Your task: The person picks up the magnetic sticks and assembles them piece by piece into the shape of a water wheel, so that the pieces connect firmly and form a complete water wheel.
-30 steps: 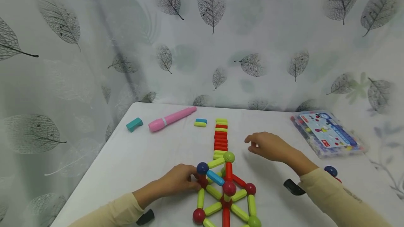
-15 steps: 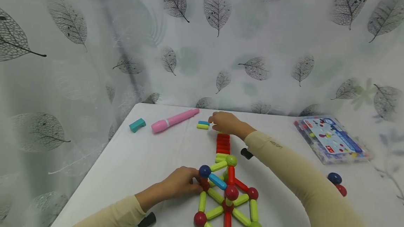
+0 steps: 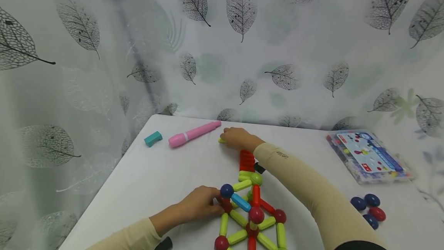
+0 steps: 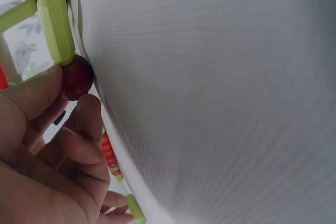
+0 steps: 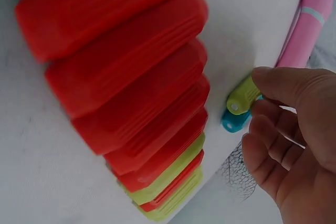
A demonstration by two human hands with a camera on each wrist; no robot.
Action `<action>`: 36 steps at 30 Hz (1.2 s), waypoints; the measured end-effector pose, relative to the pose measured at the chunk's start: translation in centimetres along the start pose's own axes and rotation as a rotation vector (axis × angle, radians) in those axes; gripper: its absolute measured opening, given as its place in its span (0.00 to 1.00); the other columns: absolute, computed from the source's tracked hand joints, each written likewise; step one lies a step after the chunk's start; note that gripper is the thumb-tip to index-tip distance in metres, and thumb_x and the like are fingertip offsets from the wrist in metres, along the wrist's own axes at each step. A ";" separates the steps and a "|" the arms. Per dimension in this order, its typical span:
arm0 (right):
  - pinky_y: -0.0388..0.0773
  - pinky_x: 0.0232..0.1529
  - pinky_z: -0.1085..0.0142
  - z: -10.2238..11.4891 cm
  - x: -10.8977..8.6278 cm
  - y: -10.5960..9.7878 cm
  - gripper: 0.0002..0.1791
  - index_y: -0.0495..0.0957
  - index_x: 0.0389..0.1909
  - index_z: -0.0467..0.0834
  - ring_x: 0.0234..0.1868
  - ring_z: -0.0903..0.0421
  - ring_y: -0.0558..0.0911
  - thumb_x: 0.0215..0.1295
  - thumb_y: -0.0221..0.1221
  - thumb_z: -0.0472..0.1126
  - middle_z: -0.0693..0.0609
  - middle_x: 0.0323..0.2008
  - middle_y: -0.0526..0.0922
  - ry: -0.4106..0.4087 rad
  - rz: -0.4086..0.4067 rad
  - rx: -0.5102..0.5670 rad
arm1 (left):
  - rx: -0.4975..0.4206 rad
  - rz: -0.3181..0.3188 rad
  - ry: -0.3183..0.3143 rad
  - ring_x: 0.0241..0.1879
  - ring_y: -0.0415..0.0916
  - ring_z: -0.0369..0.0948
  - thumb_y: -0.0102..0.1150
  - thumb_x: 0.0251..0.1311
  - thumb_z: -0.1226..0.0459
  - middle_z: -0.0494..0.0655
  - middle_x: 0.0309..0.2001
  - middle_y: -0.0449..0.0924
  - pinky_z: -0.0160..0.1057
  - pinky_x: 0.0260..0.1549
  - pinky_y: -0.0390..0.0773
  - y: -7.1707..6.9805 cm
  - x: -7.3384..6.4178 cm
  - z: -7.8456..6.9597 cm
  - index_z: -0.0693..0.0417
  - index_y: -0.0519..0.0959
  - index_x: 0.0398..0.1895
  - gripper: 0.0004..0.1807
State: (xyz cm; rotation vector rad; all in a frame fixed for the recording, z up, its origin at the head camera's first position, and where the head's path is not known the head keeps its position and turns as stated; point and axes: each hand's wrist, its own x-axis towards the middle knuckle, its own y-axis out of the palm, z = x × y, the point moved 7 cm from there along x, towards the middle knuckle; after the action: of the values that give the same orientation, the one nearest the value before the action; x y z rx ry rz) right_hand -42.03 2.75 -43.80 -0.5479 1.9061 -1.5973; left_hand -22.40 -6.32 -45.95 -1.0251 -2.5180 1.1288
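Observation:
My left hand (image 3: 199,203) pinches a dark red ball (image 4: 77,80) between thumb and finger, low on the left side of a magnetic ball-and-rod structure (image 3: 256,215). Yellow-green, red and blue rods join that structure's balls. Farther back, my right hand (image 3: 237,138) pinches a yellow-green magnetic rod (image 5: 242,97) between thumb and index finger. Right beside it lies a blue rod (image 5: 232,122), partly hidden by the fingers. A row of red and yellow-green rods (image 5: 131,72) lies near the right hand; the forearm covers part of it in the head view.
A pink tube with a pale band (image 3: 194,134) and a teal block (image 3: 153,138) lie at the back left. At the right are a plastic box (image 3: 367,157) and several loose blue and red balls (image 3: 358,203). A leaf-patterned curtain (image 3: 208,68) hangs behind the table.
My right hand has reached left across the table to the pair of rods and taken hold of the yellow-green one. The left hand keeps its grip on the structure.

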 end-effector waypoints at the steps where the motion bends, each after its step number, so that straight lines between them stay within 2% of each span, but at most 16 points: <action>1: 0.81 0.54 0.59 0.0 0.0 0.0 0.14 0.81 0.57 0.45 0.48 0.51 0.81 0.74 0.56 0.40 0.47 0.50 0.81 0.003 0.000 0.013 | 0.001 0.001 -0.006 0.37 0.76 0.25 0.69 0.62 0.60 0.29 0.39 0.86 0.30 0.40 0.78 0.0 0.0 0.0 0.44 0.86 0.48 0.11; 6: 0.80 0.48 0.60 0.0 0.1 0.1 0.10 0.81 0.49 0.46 0.41 0.53 0.77 0.74 0.54 0.39 0.50 0.41 0.79 0.040 0.004 0.087 | 0.003 0.003 -0.008 0.36 0.76 0.25 0.69 0.62 0.60 0.30 0.39 0.86 0.30 0.40 0.78 0.1 0.0 -0.1 0.44 0.86 0.48 0.11; 12: 0.79 0.43 0.61 -0.1 0.0 0.3 0.03 0.79 0.43 0.48 0.36 0.55 0.76 0.74 0.57 0.40 0.55 0.33 0.80 0.067 -0.002 0.143 | -0.017 0.004 0.012 0.35 0.76 0.26 0.69 0.63 0.60 0.30 0.39 0.86 0.29 0.38 0.78 0.2 0.1 -0.1 0.43 0.85 0.48 0.11; 14: 0.80 0.43 0.61 0.0 -0.1 0.3 0.05 0.79 0.45 0.48 0.37 0.55 0.79 0.74 0.59 0.42 0.54 0.35 0.83 0.063 -0.003 0.143 | -0.017 0.004 0.016 0.34 0.76 0.26 0.69 0.63 0.60 0.30 0.39 0.86 0.29 0.38 0.78 0.2 0.1 -0.1 0.43 0.86 0.48 0.11; 17: 0.81 0.48 0.59 -0.2 -0.4 -0.1 0.11 0.79 0.52 0.47 0.43 0.54 0.81 0.73 0.60 0.43 0.53 0.43 0.85 0.070 -0.010 0.145 | -0.012 0.006 0.015 0.34 0.76 0.26 0.69 0.63 0.60 0.30 0.39 0.86 0.29 0.38 0.78 0.3 0.2 -0.1 0.43 0.86 0.48 0.11; 19: 0.81 0.53 0.56 -0.6 -1.0 -1.0 0.18 0.78 0.60 0.47 0.49 0.52 0.81 0.72 0.61 0.42 0.50 0.50 0.85 0.080 -0.023 0.191 | -0.004 0.008 0.013 0.35 0.76 0.26 0.69 0.63 0.61 0.30 0.39 0.86 0.29 0.39 0.78 0.2 0.2 -0.2 0.43 0.86 0.49 0.12; 21: 0.81 0.54 0.57 -1.1 -1.9 -2.1 0.21 0.77 0.63 0.46 0.49 0.52 0.81 0.71 0.61 0.41 0.49 0.52 0.84 0.077 -0.053 0.266 | 0.001 0.013 0.008 0.35 0.76 0.26 0.69 0.63 0.61 0.30 0.39 0.86 0.29 0.39 0.78 0.1 0.3 -0.2 0.44 0.86 0.49 0.12; 25: 0.83 0.48 0.61 -1.8 -4.8 -4.6 0.20 0.79 0.62 0.44 0.46 0.52 0.80 0.70 0.61 0.40 0.49 0.49 0.83 0.049 -0.135 0.450 | 0.003 0.019 -0.005 0.34 0.76 0.26 0.69 0.62 0.61 0.31 0.39 0.86 0.29 0.39 0.78 0.0 0.3 -0.2 0.44 0.85 0.49 0.12; 29: 0.83 0.42 0.64 -2.3 -9.2 -6.4 0.15 0.81 0.55 0.45 0.44 0.54 0.81 0.68 0.62 0.39 0.51 0.45 0.84 0.028 -0.191 0.553 | 0.000 0.013 -0.005 0.34 0.76 0.26 0.69 0.62 0.60 0.31 0.39 0.86 0.29 0.38 0.78 -0.1 0.2 -0.1 0.45 0.86 0.49 0.12; 32: 0.82 0.39 0.66 -2.5 -12.9 -6.7 0.13 0.81 0.50 0.46 0.41 0.56 0.81 0.65 0.63 0.40 0.54 0.41 0.84 0.016 -0.188 0.582 | -0.004 0.008 0.000 0.34 0.76 0.26 0.69 0.62 0.60 0.31 0.40 0.86 0.29 0.38 0.78 -0.1 0.1 0.0 0.45 0.86 0.49 0.12; 36: 0.81 0.37 0.67 -2.2 -18.2 -5.7 0.10 0.80 0.46 0.49 0.40 0.59 0.80 0.65 0.65 0.41 0.60 0.38 0.83 -0.006 -0.134 0.629 | -0.014 0.009 0.005 0.35 0.76 0.26 0.69 0.62 0.61 0.31 0.40 0.86 0.29 0.39 0.78 -0.1 0.0 0.0 0.44 0.85 0.50 0.13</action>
State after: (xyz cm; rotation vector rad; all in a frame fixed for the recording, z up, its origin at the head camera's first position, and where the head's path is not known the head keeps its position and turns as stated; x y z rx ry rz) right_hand -30.28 15.07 -34.85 -0.4067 1.2696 -2.1423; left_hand -22.50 -6.35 -45.87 -1.0427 -2.5233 1.1109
